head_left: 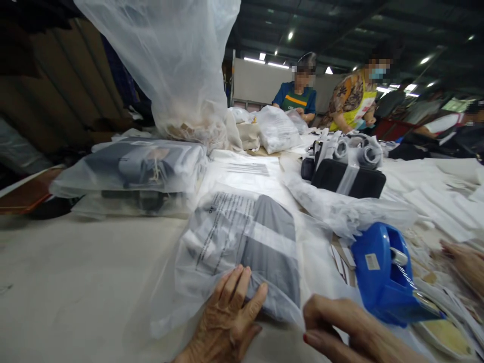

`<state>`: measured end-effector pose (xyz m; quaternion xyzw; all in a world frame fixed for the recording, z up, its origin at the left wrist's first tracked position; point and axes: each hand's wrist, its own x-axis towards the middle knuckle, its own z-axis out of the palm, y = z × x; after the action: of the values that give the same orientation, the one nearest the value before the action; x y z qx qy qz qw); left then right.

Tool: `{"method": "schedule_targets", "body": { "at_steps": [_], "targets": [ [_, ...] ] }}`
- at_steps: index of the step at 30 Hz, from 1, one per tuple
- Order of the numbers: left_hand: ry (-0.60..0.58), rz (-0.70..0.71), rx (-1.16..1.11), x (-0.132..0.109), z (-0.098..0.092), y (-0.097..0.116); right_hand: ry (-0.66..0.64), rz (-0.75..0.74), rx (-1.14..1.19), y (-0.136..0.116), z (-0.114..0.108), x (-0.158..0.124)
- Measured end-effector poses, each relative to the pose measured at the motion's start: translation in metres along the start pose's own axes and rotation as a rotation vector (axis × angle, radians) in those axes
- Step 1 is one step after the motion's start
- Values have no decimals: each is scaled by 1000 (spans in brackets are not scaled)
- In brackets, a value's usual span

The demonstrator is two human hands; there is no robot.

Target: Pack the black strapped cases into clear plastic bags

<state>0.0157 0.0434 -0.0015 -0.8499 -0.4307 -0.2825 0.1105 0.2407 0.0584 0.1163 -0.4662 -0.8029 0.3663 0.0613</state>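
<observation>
In front of me a frosted plastic bag (223, 242) with printed black text lies on the table. Inside it is a folded dark grey item (270, 247) crossed by a pale band. My left hand (230, 312) rests flat on the near part of the bag, fingers stretched out. At the bag's near right corner is my right hand (344, 325), its index finger curled towards the thumb, which has a red tip. Whatever may be between those fingers is hidden. Beyond my right hand stands a blue tape dispenser (381, 277) with a roll in it.
Filled plastic bags (139, 166) are stacked at the left, below a large hanging translucent sheet (181, 60). Black cases (348, 179) with wrapped rolls sit at the right. Another person's hand (467, 264) reaches in from the right edge. Two people (297, 96) work across the table.
</observation>
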Motion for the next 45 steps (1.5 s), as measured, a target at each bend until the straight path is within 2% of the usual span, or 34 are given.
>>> {"method": "schedule_targets", "body": {
  "at_steps": [2,3,7,11,14,16,18,20,22,24,26,29,32,36,38,42,45],
  "targets": [
    [37,-26,-22,0,4,1,-171,-93,10,-11,-5,37],
    [63,-32,-27,-1,6,1,-204,-115,-1,-12,-5,54],
    [117,-39,-13,-3,16,1,-212,-121,-122,-7,4,101],
    [130,-34,-4,-5,21,-1,-201,27,-97,1,3,120],
    [164,-29,-2,-4,22,-1,-63,185,-90,9,-2,116],
    [194,-28,-3,-2,23,-2,152,150,-196,15,3,104],
    [224,-30,-6,-1,24,-2,384,-42,-307,19,19,86],
    [265,-46,-6,-1,28,-2,576,-293,-447,24,44,70],
    [336,-70,14,0,33,-1,682,-491,-701,32,72,61],
    [389,-78,53,2,38,-1,745,-570,-919,41,93,60],
    [388,-64,85,4,37,-1,766,-593,-1007,48,104,64],
    [384,16,53,-2,20,-8,761,-658,-1011,55,105,71],
    [417,97,77,-26,-16,-26,780,-674,-999,60,104,72],
    [291,-134,119,-68,-61,-65,836,-627,-977,66,111,73],
    [240,-95,106,-77,-72,-84,837,-642,-976,66,113,73],
    [143,164,55,-64,-81,-108,814,-648,-973,58,112,71],
    [42,178,-89,-48,-92,-120,825,-625,-956,49,110,68]
  ]
}}
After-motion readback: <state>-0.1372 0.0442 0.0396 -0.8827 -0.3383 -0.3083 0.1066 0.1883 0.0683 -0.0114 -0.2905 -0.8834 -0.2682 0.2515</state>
